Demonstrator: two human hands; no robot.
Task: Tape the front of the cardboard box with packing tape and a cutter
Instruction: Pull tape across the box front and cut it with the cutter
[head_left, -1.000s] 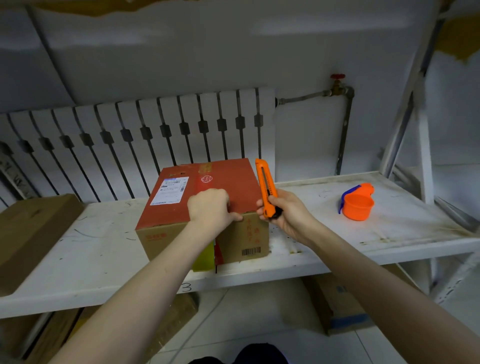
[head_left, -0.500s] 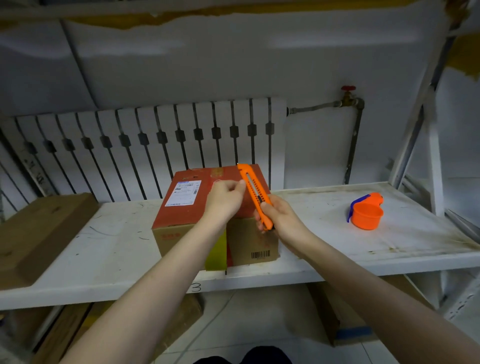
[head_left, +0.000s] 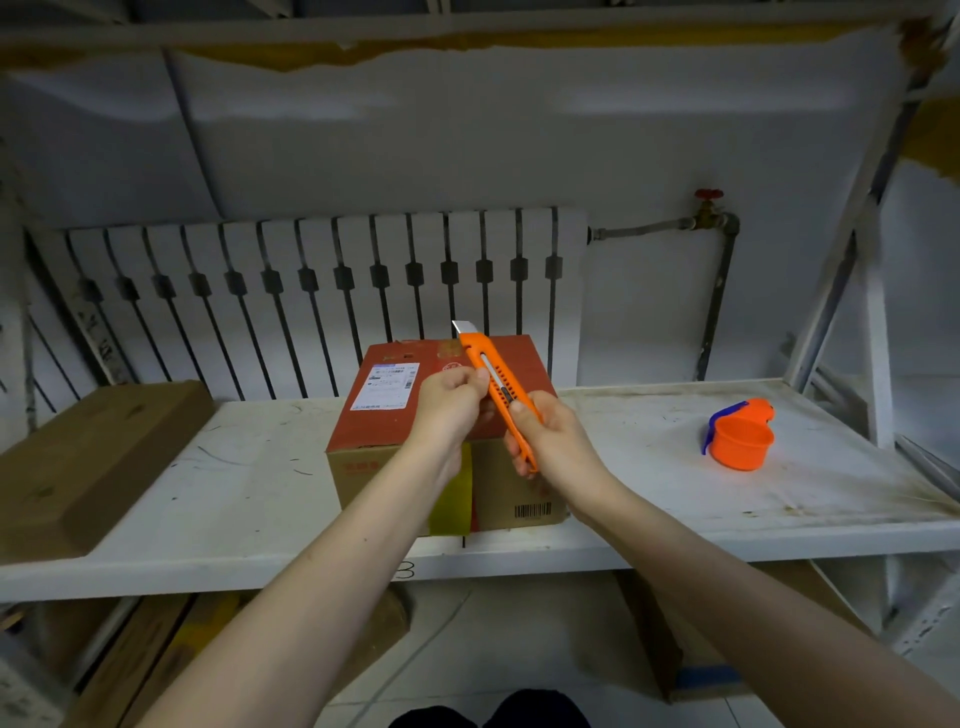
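A cardboard box (head_left: 384, 415) with a red top and a white shipping label stands on the white shelf (head_left: 249, 499), its brown front face toward me. Above the box my right hand (head_left: 550, 441) grips the lower handle of an orange cutter (head_left: 496, 387), which tilts up and to the left. A short silver blade sticks out of its top end. My left hand (head_left: 452, 405) pinches the cutter's middle, at the slider. An orange tape dispenser (head_left: 740, 434) with a blue edge rests on the shelf to the right, apart from both hands.
A flat brown carton (head_left: 78, 462) lies on the shelf's left end. A white radiator (head_left: 311, 291) and a pipe with a red valve (head_left: 709, 208) run along the back wall. A slanted frame post (head_left: 852, 234) rises at right. More cartons sit below the shelf.
My left hand left the box top and came to the cutter. Both hands lifted the cutter above the box, and the blade now sticks out of its tip.
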